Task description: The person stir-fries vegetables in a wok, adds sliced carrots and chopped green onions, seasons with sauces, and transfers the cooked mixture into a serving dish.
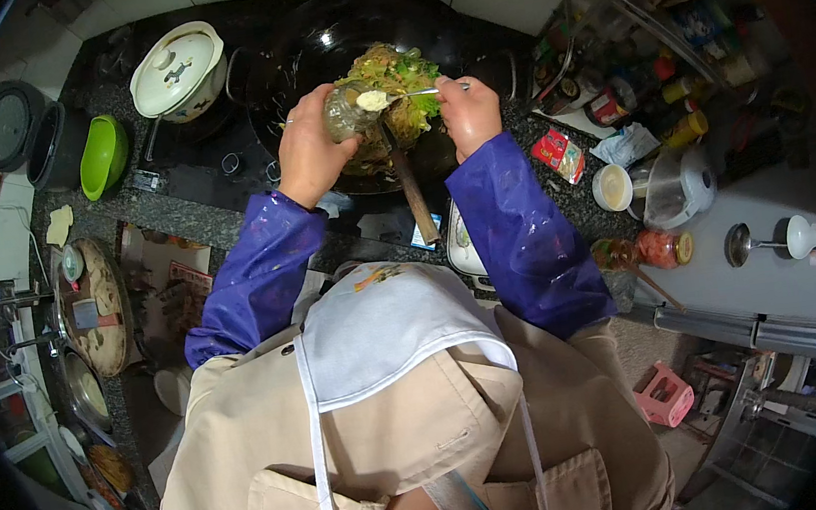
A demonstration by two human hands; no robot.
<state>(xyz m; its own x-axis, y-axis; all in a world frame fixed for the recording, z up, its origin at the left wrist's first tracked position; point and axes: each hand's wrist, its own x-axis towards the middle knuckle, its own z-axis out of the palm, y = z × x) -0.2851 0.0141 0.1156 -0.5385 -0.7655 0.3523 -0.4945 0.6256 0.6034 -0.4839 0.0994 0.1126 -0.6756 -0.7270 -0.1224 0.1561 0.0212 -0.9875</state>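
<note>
My left hand [309, 149] grips a tilted clear glass jar [345, 115], its mouth turned to the right. In my right hand [471, 113] is a thin metal spoon [421, 92], held by its handle. Pale yellowish seasoning [373, 100] is heaped on the spoon's bowl at the jar's mouth; whether it is powder or paste is unclear. Both hands are over a large black wok [351, 23]. Inside the wok lies a mix of noodle-like strands and chopped greens [398, 67]. A spatula with a wooden handle [412, 190] leans out over the near rim, its blade partly hidden.
A lidded white pot [177, 73] sits left of the wok, near a green bowl [102, 157]. To the right are a red seasoning packet [557, 155], a small white cup [612, 188] and a jar of reddish food [665, 248]. A round wooden chopping board [102, 320] lies at left.
</note>
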